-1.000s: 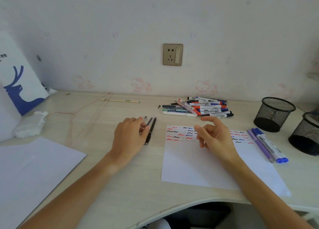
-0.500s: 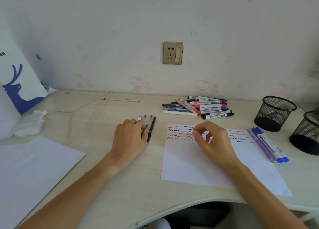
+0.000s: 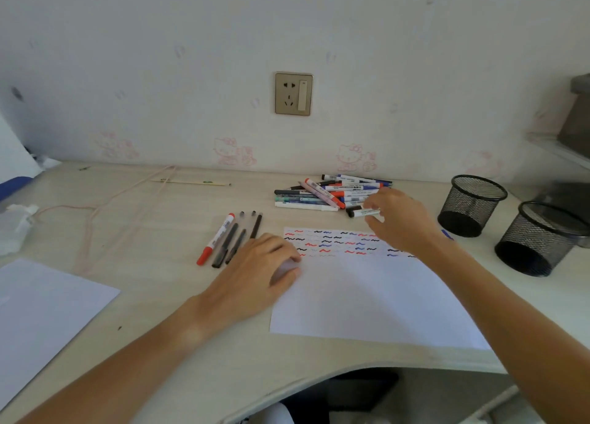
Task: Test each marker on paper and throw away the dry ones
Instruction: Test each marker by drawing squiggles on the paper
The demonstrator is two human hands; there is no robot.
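**R hand at the marker pile**

Near edge first: paper [image 3: 367, 296] lies flat on the surface [image 3: 159, 343], squiggles in red, blue and black along its far end. L hand [image 3: 255, 276] rests on the paper's left edge, fingers loosely curled, nothing in its grip. Just beyond it, four pens [image 3: 230, 238] lie side by side, one red-capped. R hand [image 3: 399, 219] is out over the paper's far edge, grip pinching a black-capped marker [image 3: 364, 212] at the pile [image 3: 329, 193], thumb and fingers round its barrel. Far right, two mesh cups [image 3: 472, 206], well apart from the pile.
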